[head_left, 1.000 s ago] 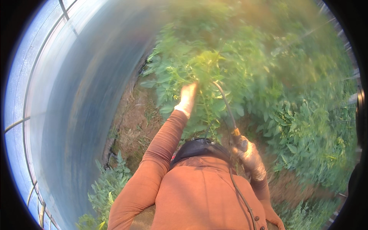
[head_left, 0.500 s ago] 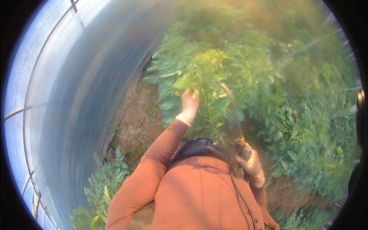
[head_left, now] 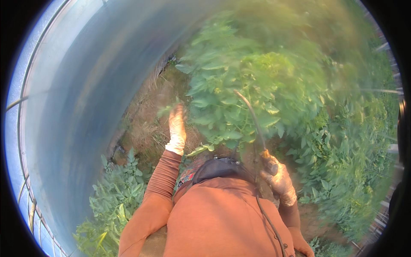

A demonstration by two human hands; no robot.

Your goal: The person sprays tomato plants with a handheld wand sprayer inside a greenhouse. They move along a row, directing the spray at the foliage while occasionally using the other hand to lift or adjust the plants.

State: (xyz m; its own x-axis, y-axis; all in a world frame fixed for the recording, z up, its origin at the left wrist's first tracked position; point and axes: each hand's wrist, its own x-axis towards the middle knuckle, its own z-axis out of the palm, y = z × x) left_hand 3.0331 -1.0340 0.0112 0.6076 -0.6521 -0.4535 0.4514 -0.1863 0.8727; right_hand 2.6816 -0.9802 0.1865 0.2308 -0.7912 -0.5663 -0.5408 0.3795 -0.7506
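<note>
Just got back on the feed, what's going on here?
A person is among leafy plants. The right hand grips a curved rod by its near end; its tip shows against the leaves. The left hand is over the soil left of the plants, a blurred sprig beside it; whether held, I can't tell.

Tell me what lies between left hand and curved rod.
Head view: from the left hand, a little brown soil, then green leafy foliage up to the curved rod.

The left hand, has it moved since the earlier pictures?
Yes. The left hand has moved left, toward the plastic wall: it was at the green plants and now shows over the brown ground beside them.
</note>
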